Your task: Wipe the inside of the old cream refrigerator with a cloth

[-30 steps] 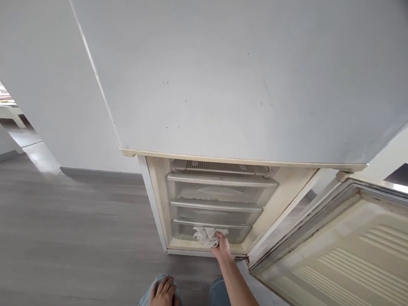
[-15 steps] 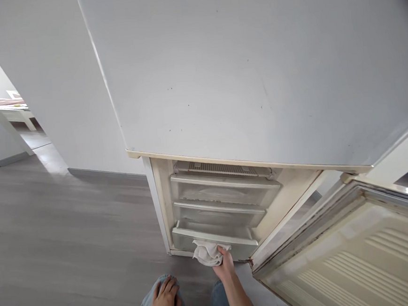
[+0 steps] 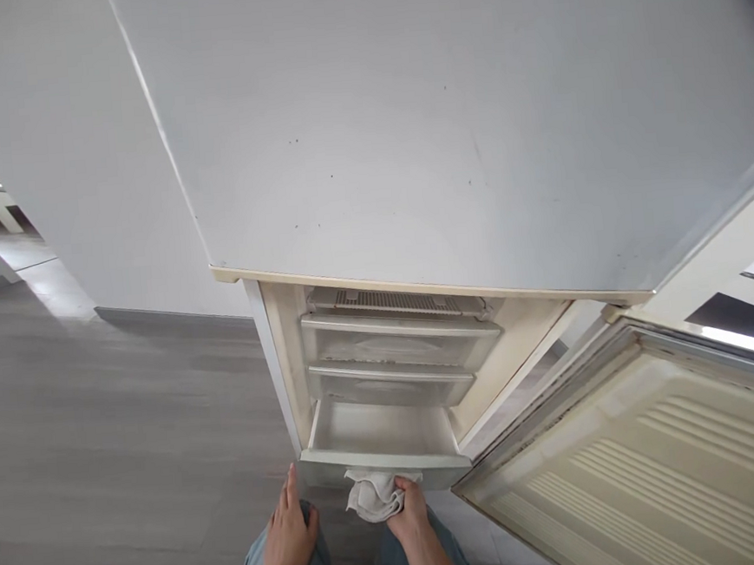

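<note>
My right hand (image 3: 409, 511) is closed around a crumpled white cloth (image 3: 374, 495), which rests against the front of the bottom freezer drawer (image 3: 390, 452). That drawer is pulled out, and its white inside shows no contents. At the drawer's left front corner, just above my knee, my left hand (image 3: 288, 533) is raised with its fingers stretched out and nothing in it. Whether its fingertips touch the drawer I cannot tell. Two more drawers, a middle drawer (image 3: 392, 390) and an upper drawer (image 3: 401, 343), are pushed in above.
The lower fridge door (image 3: 600, 465) hangs open on the right, its ribbed inner side facing up. Above the drawers, the upper door (image 3: 405, 141) is shut. Grey flooring (image 3: 136, 458) spreads to the left, and a wall (image 3: 79, 149) stands behind it.
The bottom drawer has slid outward toward me, with my right hand and the cloth at its front. My left hand has lifted off my knee toward the drawer's left corner. The view has shifted slightly.
</note>
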The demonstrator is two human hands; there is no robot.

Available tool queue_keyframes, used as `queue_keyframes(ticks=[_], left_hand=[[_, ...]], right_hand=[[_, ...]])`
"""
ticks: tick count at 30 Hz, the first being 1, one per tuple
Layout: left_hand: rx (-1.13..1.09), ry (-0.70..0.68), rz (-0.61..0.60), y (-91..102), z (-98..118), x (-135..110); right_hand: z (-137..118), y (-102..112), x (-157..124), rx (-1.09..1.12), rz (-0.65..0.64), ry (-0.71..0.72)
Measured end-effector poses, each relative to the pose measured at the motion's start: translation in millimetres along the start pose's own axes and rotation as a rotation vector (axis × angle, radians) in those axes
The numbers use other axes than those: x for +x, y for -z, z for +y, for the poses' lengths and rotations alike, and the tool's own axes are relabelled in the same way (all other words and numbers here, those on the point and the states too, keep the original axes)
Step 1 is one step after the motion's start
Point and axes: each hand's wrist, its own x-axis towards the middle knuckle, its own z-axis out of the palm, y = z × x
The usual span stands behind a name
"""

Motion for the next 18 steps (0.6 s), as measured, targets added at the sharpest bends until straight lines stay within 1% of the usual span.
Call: queue_keyframes(ticks=[2,6,7,9,11,12,13,14,16,18], left_hand=[[-0.028,-0.024,-0.001,-1.0,0.7,3.2],[-0.081,-0.056,-0.006,-3.5,0.9,7.8],[-0.092,-0.072,0.009,-4.0,0.7,8.4],[-0.111,-0.114,0.05,-4.7,0.5,8.9],[-0.123,-0.149,0.075,-4.5,1.3,8.3],[-0.127,-0.156,0.074,-4.3,2.1,7.8],[-0.128,-0.155,0.069,-3.9,3.2,7.2],[-0.129,-0.153,0.062,-3.6,4.3,6.6],[-0.134,-0.139,0.038,-3.0,6.4,5.8],[-0.143,-0.123,0.011,-2.3,7.9,5.6]], right_hand=[[3.7,3.0,-11.1,0.005,0.006,0.0],[9.3,20.0,-42.9,-0.01,0.054,-0.013],[5.2,23.1,-49.2,-0.016,0.053,0.006],[-13.7,22.9,-53.5,-0.002,0.029,0.106],[-44.2,13.3,-42.5,0.007,0.018,0.249],[-61.2,5.5,-31.5,-0.035,0.026,0.296],[-77.5,-3.5,-17.7,-0.151,0.03,0.321],[-92.0,-13.1,-2.1,-0.318,0.026,0.337],[-112.2,-31.8,29.4,-0.424,0.016,0.372],[-120.3,-46.5,55.4,-0.51,-0.022,0.446]])
